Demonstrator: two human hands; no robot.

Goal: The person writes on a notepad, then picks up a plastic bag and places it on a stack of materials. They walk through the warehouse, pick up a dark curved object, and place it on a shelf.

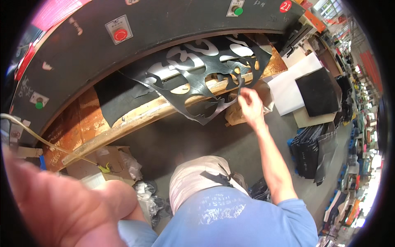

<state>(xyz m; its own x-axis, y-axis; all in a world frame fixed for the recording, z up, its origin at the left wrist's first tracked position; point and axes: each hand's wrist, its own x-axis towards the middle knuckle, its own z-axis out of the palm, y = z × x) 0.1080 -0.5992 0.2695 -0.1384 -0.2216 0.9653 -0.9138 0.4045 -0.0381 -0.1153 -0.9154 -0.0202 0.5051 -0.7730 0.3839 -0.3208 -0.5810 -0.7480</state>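
Note:
A black leather-like sheet [199,82] full of cut-out holes hangs over the wooden front edge of the machine bed. My right hand [252,108] is closed on the sheet's narrow right strip, with the fingertips pinching it. Large and blurred, my left hand [57,206] is raised close to the camera at the lower left. Its fingers cannot be made out, and nothing shows in it. Under the holed sheet, more black material [119,96] lies on the bed, with pale patches showing through the openings.
A dark machine beam with a red button [120,35] and green buttons spans the back. The bed has a worn wooden rail [123,125]. Cardboard boxes and plastic bags [148,197] stand below left. A brown paper bag [238,115], stacked black sheets [308,152] and white boards [284,90] are right.

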